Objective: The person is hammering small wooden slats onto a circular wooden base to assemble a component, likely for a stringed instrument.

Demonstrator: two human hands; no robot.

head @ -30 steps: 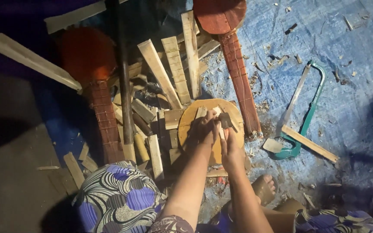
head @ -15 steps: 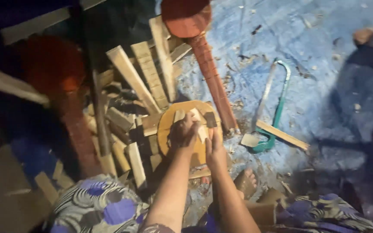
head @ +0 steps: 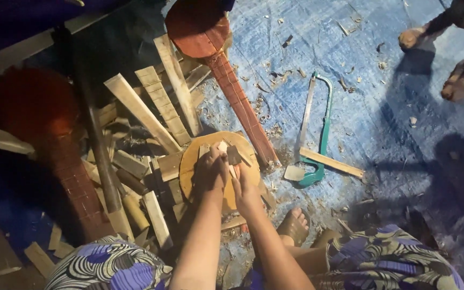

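Tarpaulin (head: 382,123), blue and littered with shavings, covers the ground from twelve to four o'clock, and it bears no package, label or sign that I can make out; a heap of pale wooden offcuts (head: 146,107) fans out from nine to twelve o'clock beside a dark upright pole (head: 95,145). Next in size, a red-brown stringed instrument (head: 210,48) lies at twelve o'clock, its fretted neck slanting down to touch the round wooden disc (head: 191,166) at the centre, which rests flat on the offcuts. That disc looks stiff, light and dry, likely to slide unless pinned, and best gripped by its bare rim. A hacksaw with a green frame (head: 323,134) lies at three o'clock, a thin wooden strip (head: 331,162) across its handle. Smaller yet, the left hand (head: 210,172) presses on the disc with fingers curled together over small wood pieces (head: 231,153); the right hand (head: 247,192) lies just beside it, fingers together and bent onto the disc, though whether either clamps a tool I cannot tell
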